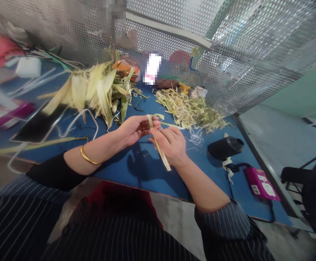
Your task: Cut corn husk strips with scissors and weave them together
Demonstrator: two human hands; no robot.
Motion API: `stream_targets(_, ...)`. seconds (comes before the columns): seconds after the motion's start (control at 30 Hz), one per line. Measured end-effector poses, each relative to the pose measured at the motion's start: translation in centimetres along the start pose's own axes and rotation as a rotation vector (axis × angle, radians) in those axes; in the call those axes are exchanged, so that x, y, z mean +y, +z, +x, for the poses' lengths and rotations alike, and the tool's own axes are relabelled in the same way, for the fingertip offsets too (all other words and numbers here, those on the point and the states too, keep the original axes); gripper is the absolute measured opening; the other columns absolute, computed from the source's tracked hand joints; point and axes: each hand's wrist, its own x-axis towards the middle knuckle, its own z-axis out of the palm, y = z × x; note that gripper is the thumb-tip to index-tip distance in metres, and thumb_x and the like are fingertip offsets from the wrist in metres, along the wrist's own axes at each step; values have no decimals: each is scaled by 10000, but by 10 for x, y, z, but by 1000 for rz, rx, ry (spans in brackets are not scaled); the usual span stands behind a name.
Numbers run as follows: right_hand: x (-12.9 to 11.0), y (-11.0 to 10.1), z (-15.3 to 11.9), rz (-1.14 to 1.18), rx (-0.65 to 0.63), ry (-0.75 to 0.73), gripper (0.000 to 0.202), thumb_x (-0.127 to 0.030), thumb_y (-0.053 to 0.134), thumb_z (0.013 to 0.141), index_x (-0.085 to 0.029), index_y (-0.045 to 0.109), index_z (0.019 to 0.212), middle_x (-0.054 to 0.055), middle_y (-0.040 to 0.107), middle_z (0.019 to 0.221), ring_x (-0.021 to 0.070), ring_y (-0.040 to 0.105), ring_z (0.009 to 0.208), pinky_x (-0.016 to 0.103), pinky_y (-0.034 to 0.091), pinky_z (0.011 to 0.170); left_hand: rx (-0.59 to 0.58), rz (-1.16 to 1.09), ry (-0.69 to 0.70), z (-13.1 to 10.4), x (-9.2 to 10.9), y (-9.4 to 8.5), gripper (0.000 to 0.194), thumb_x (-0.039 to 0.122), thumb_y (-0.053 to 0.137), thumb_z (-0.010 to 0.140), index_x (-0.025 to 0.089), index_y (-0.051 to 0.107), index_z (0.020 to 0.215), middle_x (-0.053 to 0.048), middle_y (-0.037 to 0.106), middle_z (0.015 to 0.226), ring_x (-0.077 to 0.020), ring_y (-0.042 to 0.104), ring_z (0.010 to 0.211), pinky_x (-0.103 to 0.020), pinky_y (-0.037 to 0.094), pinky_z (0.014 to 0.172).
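Note:
A pale, narrow strip of husk (162, 155) runs between my two hands over the blue table, its cut end hanging toward me. My left hand (137, 129), palm up, has its fingers curled round the strip's upper part. My right hand (171, 143) pinches the strip just below, thumb and fingers closed on it. A thin green-white end of husk (158, 116) curls out beyond my fingertips. Behind my left hand lies a big bundle of dried corn husks (92, 90). A heap of shredded husk (187, 108) is behind my right hand.
On the blue table (120, 159) a black cylinder (225, 148) and a magenta box (261, 183) with a cable lie at right. A dark tablet-like slab (38, 125) and white cord (76, 117) are at left. A lit, blurred phone screen (152, 69) stands against the perforated metal screen (163, 34).

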Motion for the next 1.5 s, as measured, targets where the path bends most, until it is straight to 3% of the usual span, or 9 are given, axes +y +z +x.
stream_targets(0.2, 1, 3, -1, 58, 63, 60, 128, -211, 545, 890, -229, 636, 978, 9, 705, 867, 132, 627, 791, 308, 437, 825, 7, 127, 71, -1, -4, 1, 160, 182, 601, 762, 91, 712, 834, -71, 707, 744, -129, 655, 679, -205, 525, 624)
stream_targets(0.5, -1, -4, 4, 197, 167, 218, 48, -246, 591, 861, -226, 625, 834, 8, 704, 818, 141, 642, 766, 323, 456, 791, -49, 281, 198, -3, -3, 1, 187, 235, 630, 746, 96, 716, 837, -75, 712, 742, -119, 641, 626, -218, 522, 613)
stream_targets(0.8, 2, 0, 2, 373, 314, 717, 158, -336, 512, 896, -212, 595, 841, 35, 666, 868, 171, 619, 838, 332, 475, 796, -130, 360, 182, -8, -7, 8, 186, 256, 602, 797, 102, 697, 836, -77, 707, 707, -130, 660, 620, -235, 534, 623)
stream_targets(0.97, 3, 4, 4, 503, 229, 932, 220, -401, 509, 886, -198, 572, 831, 5, 648, 716, 143, 611, 641, 294, 480, 648, -157, 383, 244, -8, -12, 7, 235, 320, 582, 836, 114, 692, 869, -55, 688, 705, -109, 627, 598, -251, 534, 637)
stream_targets(1.13, 1, 6, 5, 662, 165, 1074, 278, -457, 503, 872, -195, 535, 787, -45, 553, 540, 104, 506, 416, 256, 421, 465, -150, 396, 241, -8, -15, 8, 229, 349, 597, 831, 131, 662, 856, -32, 666, 693, -100, 611, 601, -247, 524, 636)
stream_targets(1.33, 1, 7, 4, 699, 146, 1099, 258, -449, 522, 859, -206, 521, 772, -47, 544, 512, 104, 491, 382, 254, 410, 437, -41, 432, 236, -6, -19, 8, 251, 388, 661, 767, 138, 638, 774, -33, 665, 714, -102, 613, 584, -249, 523, 621)
stream_targets(1.5, 5, 11, 0, 569, 135, 1077, 263, -441, 496, 874, -202, 532, 770, -35, 562, 527, 115, 523, 443, 265, 422, 509, -148, 407, 219, -4, -18, 5, 215, 310, 611, 786, 136, 689, 884, -53, 672, 781, -123, 629, 646, -266, 530, 655)
